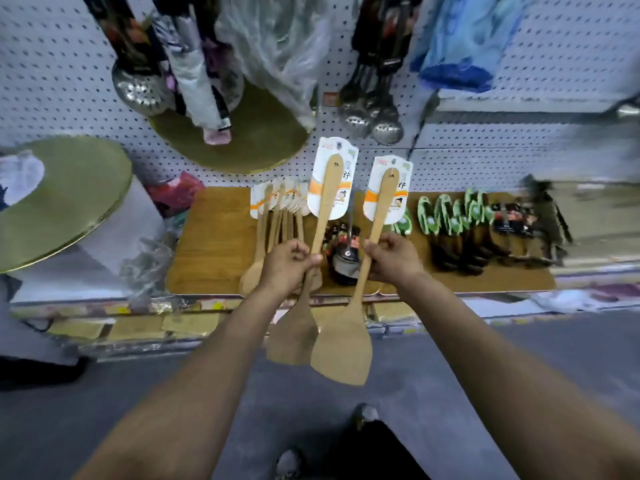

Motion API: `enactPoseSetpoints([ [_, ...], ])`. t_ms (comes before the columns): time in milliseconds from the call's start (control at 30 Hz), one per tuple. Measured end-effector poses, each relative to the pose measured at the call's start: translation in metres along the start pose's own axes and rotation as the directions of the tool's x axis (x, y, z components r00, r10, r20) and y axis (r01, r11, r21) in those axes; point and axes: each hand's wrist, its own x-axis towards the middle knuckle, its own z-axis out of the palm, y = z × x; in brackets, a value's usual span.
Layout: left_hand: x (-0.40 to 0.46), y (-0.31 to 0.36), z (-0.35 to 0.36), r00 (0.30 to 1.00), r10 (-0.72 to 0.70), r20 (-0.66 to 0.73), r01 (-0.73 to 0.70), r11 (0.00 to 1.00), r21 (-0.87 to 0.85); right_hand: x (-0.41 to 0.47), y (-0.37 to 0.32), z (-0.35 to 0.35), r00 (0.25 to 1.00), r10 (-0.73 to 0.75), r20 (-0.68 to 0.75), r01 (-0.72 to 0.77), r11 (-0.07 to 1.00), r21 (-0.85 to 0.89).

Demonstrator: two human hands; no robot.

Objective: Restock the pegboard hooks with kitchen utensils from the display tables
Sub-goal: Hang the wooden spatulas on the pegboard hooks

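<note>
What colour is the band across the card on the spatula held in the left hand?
Orange, on a white card; the head view shows it.

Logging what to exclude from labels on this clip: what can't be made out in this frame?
Head view only:
- Pegboard hooks: hidden by hanging stock and cut off at the top edge.
- Card print on the spatula in the left hand and the spatula in the right hand: too small.
- Dark packaged items at the table's right end: motion-blurred.

Two spatulas [346, 327] side by side before the bench [214, 244]; spoon bundle [277, 216] on it at left, pegboard [485, 161] behind, ladles [370, 116] hanging above.
</note>
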Motion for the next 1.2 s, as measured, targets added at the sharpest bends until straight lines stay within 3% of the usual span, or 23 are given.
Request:
enactPoseSetpoints([
  [267,-0.028,0.113,0.172,0.953,0.143,0.266,-0.142,0.990,-0.021,0.004,0.019,-0.208,0.955,-0.134,-0.265,0.171,0.977,0.124],
  [500,-0.064,0.222,0.376,0.875,0.268,0.403,-0.269,0.962,-0.056,0.002,0.034,-0.437,0.842,-0.212,-0.496,0.331,0.930,0.163],
  [867,-0.068,0.342,0.633,0.754,0.401,0.520,-0.391,0.910,-0.135,0.033,0.046,-0.719,0.683,-0.269,-0.679,0.477,0.868,0.136],
  [1067,-0.049,0.403,0.776,0.704,0.409,0.580,-0.340,0.912,-0.231,0.083,0.046,-0.849,0.670,-0.185,-0.719,0.491,0.837,0.242],
  [1200,-0.028,0.444,0.869,0.692,0.412,0.593,-0.333,0.911,-0.244,0.124,0.040,-0.936,0.660,-0.159,-0.734,0.453,0.864,0.220],
])
